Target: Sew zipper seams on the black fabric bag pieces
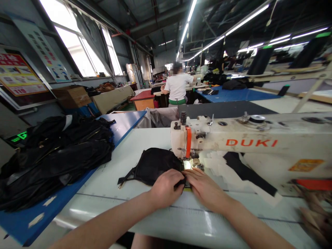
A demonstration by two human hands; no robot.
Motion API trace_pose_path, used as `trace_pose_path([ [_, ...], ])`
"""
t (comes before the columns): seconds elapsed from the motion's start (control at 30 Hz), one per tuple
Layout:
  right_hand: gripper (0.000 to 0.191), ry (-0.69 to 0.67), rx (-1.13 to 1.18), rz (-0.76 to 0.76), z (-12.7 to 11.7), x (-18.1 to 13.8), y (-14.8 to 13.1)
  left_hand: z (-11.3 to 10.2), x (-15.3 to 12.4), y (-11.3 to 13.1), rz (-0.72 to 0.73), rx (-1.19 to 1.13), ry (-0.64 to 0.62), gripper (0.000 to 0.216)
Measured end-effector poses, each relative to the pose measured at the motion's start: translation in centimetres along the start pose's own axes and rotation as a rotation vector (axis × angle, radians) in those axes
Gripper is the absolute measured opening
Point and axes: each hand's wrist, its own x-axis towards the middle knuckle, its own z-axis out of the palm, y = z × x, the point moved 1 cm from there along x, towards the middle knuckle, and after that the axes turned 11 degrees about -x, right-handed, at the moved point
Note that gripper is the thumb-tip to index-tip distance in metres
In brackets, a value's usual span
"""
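A black fabric piece (155, 164), perhaps a pouch or bag part, lies on the pale sewing table (114, 186), with a strap and a small metal pull at its left end. My left hand (167, 186) is curled over its near right edge, gripping the cloth. Close beside it, my right hand (203, 183) presses the same edge with fingers together, just in front of the lit needle area (187, 165). The white sewing machine (207, 138) stands right behind my hands. Its needle and the cloth under my fingers are mostly hidden.
Black garments or bags (59, 152) are heaped on a blue table (67, 193) at left. White paper pieces and a black strip (249, 173) lie beneath the machine arm. A person in a white shirt (177, 86) works farther back. Brown scraps (316, 214) sit at lower right.
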Motion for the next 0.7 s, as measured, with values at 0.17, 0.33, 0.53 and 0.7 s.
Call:
trace_pose_path([
  [0.17,0.038,0.019,0.01,0.003,-0.5,0.1,-0.2,-0.3,0.3,-0.3,0.045,0.085,-0.004,0.013],
  [0.33,0.035,0.028,0.003,-0.012,-0.5,0.0,-0.2,-0.6,2.2,-0.7,-0.238,0.032,0.254,0.006],
  [0.53,0.03,0.026,0.009,-0.003,-0.3,0.0,-0.2,0.7,2.3,-0.8,-0.157,0.068,0.147,0.006],
  [0.7,0.024,0.022,0.022,0.006,-0.5,0.0,-0.3,0.9,1.2,-1.1,0.056,0.094,0.003,0.021],
])
